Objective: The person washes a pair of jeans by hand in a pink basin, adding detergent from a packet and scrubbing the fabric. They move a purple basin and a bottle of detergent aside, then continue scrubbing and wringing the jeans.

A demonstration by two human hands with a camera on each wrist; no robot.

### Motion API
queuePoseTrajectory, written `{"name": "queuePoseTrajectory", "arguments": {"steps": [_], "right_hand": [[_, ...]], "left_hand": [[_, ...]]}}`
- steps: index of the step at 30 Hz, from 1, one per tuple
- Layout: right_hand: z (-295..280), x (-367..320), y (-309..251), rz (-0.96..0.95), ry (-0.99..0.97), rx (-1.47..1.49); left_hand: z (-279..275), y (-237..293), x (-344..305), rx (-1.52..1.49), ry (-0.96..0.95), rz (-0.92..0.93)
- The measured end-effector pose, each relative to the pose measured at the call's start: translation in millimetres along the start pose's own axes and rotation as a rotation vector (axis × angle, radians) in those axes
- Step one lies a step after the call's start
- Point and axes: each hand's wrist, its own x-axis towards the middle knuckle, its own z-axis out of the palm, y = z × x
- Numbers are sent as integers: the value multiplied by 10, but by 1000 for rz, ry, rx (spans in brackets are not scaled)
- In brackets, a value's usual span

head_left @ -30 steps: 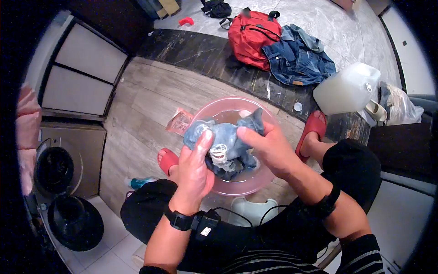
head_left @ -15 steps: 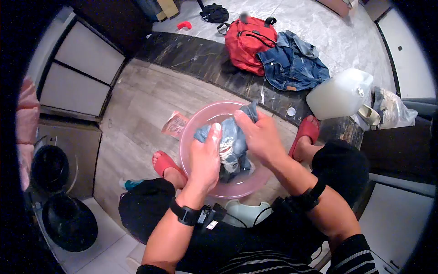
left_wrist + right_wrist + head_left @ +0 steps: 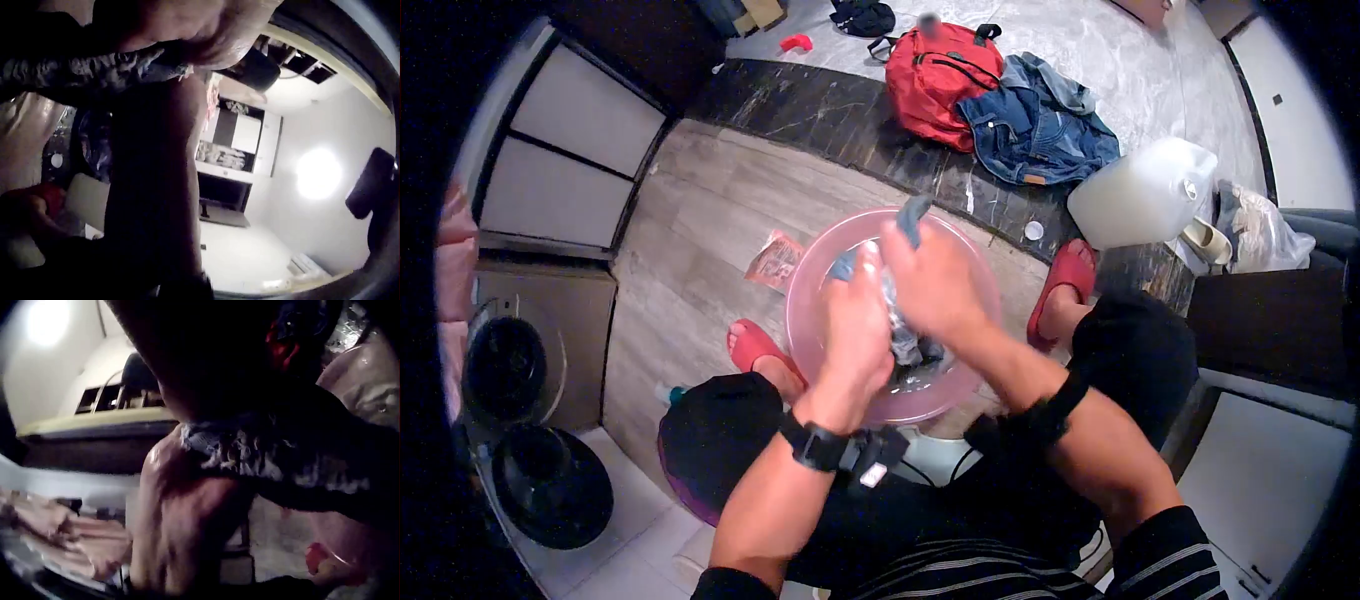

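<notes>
Wet, light blue denim [image 3: 907,345] with frayed white patches is bunched between my two hands over a pink basin [image 3: 798,335]. My left hand [image 3: 855,325] grips one part of it, thumb up along the cloth. Close beside it my right hand [image 3: 940,285], blurred, holds another part, and a denim end [image 3: 914,218] sticks out above the thumb. Lower folds hang toward the water in the basin. In the right wrist view, a frayed strip of the denim [image 3: 240,450] stretches across from hand to hand. The left wrist view is dark, with frayed denim [image 3: 94,70] at upper left.
A pink printed packet [image 3: 774,259] lies left of the basin. Beyond are a red backpack [image 3: 940,85], a dark denim garment [image 3: 1040,130] and a white jug [image 3: 1145,195] with a cap [image 3: 1034,231] near it. A pale stool [image 3: 935,455] stands nearest the knees.
My hands have come closer together, the right one moving left toward the left hand. The denim, spread wide earlier, is now mostly hidden between them.
</notes>
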Motion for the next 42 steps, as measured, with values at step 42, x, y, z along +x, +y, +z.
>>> {"name": "queuePoseTrajectory", "arguments": {"steps": [42], "right_hand": [[203, -211, 6, -30, -79, 7]], "left_hand": [[-210, 132, 7, 19, -160, -47]]}}
